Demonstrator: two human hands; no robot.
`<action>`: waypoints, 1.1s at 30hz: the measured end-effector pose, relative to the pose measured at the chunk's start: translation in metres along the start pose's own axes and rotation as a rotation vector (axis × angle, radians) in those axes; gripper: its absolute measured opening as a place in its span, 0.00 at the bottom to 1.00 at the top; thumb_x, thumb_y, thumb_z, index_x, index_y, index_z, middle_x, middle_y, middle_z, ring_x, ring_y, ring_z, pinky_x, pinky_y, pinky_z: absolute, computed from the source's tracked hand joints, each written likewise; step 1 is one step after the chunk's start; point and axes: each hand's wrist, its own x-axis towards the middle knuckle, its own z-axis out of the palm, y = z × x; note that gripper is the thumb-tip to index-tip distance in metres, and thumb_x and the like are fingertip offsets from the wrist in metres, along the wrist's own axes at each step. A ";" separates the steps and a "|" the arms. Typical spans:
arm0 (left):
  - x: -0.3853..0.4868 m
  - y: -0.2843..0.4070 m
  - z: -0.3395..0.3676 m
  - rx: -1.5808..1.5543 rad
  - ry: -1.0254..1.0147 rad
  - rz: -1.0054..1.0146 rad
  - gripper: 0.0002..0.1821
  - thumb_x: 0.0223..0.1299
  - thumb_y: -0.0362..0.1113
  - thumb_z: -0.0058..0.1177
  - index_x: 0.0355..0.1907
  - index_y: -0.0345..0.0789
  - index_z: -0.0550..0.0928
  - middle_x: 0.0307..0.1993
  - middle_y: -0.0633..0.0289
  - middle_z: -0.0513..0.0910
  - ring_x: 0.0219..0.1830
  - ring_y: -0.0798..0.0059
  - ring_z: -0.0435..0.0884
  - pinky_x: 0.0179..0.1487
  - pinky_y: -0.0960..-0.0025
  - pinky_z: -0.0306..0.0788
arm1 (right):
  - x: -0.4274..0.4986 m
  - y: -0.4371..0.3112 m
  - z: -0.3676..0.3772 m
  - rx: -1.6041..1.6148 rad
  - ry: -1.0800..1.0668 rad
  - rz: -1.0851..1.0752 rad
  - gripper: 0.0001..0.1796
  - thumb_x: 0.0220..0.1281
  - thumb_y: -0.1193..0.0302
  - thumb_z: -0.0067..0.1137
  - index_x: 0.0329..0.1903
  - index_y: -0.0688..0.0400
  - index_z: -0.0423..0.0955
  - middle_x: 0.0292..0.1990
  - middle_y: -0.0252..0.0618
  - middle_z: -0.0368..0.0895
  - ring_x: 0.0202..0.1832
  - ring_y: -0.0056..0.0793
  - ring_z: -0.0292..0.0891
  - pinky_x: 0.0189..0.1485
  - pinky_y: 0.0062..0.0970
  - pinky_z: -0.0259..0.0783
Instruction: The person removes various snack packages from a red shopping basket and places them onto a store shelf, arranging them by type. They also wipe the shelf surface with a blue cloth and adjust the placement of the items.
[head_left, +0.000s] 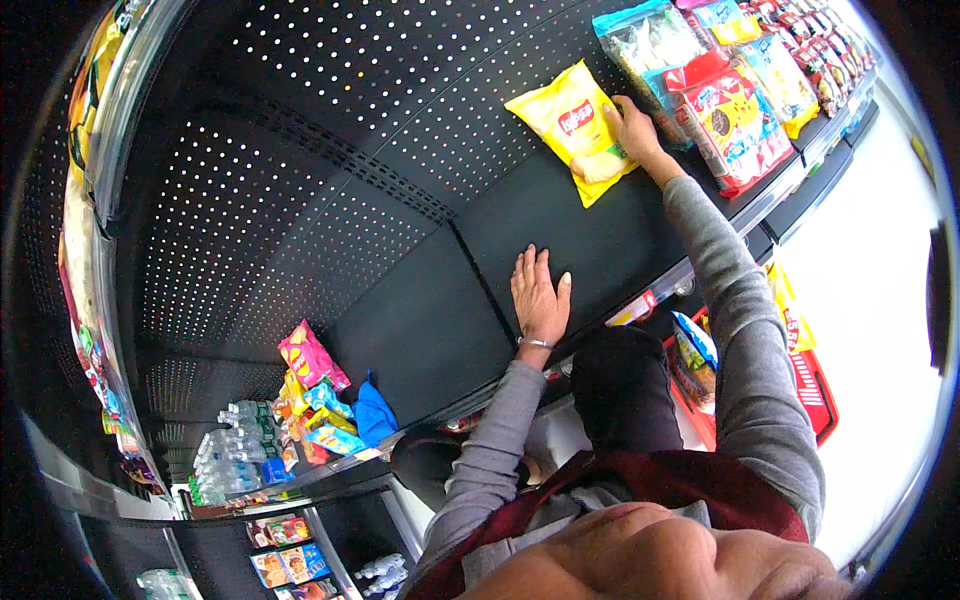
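Note:
A yellow bag of Lay's potato chips stands on the black metal shelf, against or close to its perforated back panel. My right hand grips the bag's right edge, the thumb and fingers at its upper side. My left hand rests palm down on the bare shelf board, fingers spread a little, holding nothing. Just right of the chips bag are a red snack bag with a yellow cartoon figure and a clear and blue snack bag.
A red shopping basket with snack bags sits below the shelf at the right. A pink chips bag, a blue cloth and water bottles are on the shelf's left part. The shelf's front rail runs between my body and the shelf.

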 end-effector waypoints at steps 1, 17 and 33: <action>0.000 0.001 0.000 0.000 0.004 0.000 0.32 0.71 0.46 0.51 0.71 0.32 0.66 0.74 0.47 0.62 0.75 0.46 0.58 0.77 0.49 0.51 | -0.004 0.000 0.001 -0.048 -0.031 0.016 0.30 0.73 0.48 0.50 0.66 0.56 0.69 0.50 0.61 0.83 0.55 0.58 0.80 0.58 0.49 0.74; 0.001 -0.002 0.009 0.049 0.049 -0.001 0.34 0.69 0.53 0.51 0.70 0.34 0.66 0.74 0.48 0.62 0.76 0.47 0.57 0.77 0.46 0.51 | -0.187 -0.090 -0.103 0.143 -0.034 -0.385 0.24 0.64 0.68 0.62 0.61 0.61 0.72 0.56 0.53 0.79 0.60 0.54 0.73 0.64 0.44 0.70; 0.005 -0.016 0.018 0.206 -0.027 0.108 0.37 0.72 0.57 0.45 0.73 0.33 0.63 0.76 0.45 0.60 0.77 0.44 0.57 0.77 0.45 0.52 | -0.498 -0.072 -0.171 0.136 -0.338 -0.322 0.32 0.56 0.75 0.67 0.65 0.57 0.70 0.70 0.50 0.66 0.72 0.53 0.62 0.73 0.47 0.61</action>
